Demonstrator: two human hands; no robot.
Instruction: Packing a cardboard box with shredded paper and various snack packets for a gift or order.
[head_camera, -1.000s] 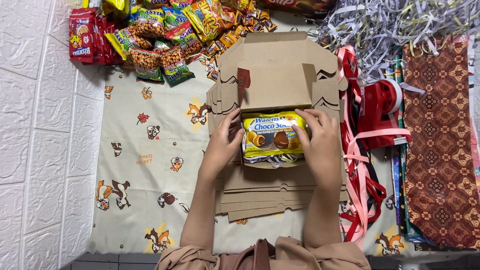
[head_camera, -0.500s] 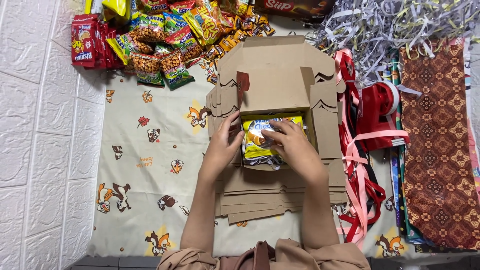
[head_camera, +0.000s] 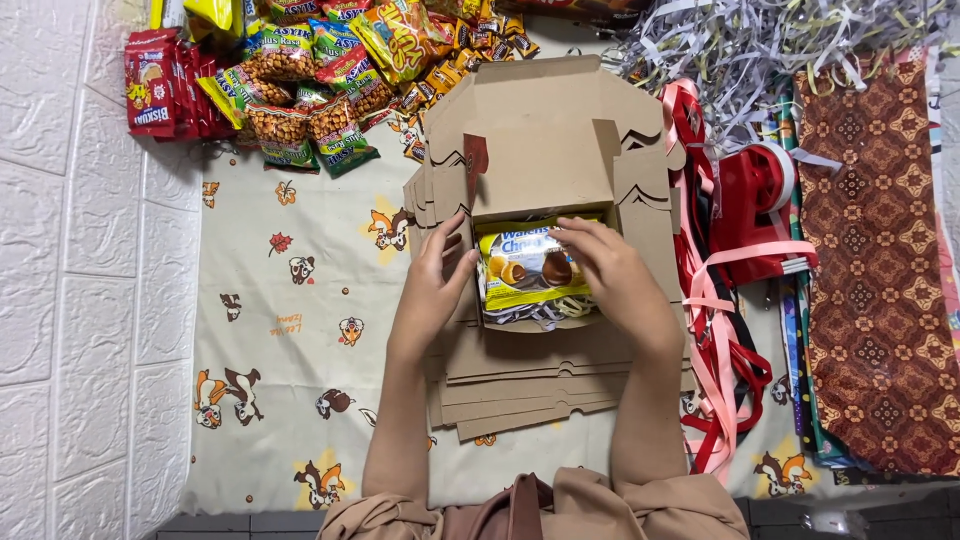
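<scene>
A printed cloth with cartoon squirrels and leaves is covering the floor between a white brick-pattern wall on the left and a brown patterned fabric on the right. A heap of shredded paper strips is lying along the top right, and a pile of snack packets in red, green and yellow is sitting at the top left. Red and pink ribbons are trailing down just right of the middle, with a red tape dispenser lying among them.

In the middle, an open cardboard box is resting on a stack of flat cardboard pieces, its lid leaning back toward the snacks. A yellow biscuit packet is lying inside the box, on top of some paper shreds that are showing at its lower edge.

The left hand is pressing against the box's left wall, fingers curled over its edge and touching the packet's left side; its grip is loose, not clenched. The right hand is lying over the packet's right half, fingers spread flat across its top edge, pressing rather than grasping.
</scene>
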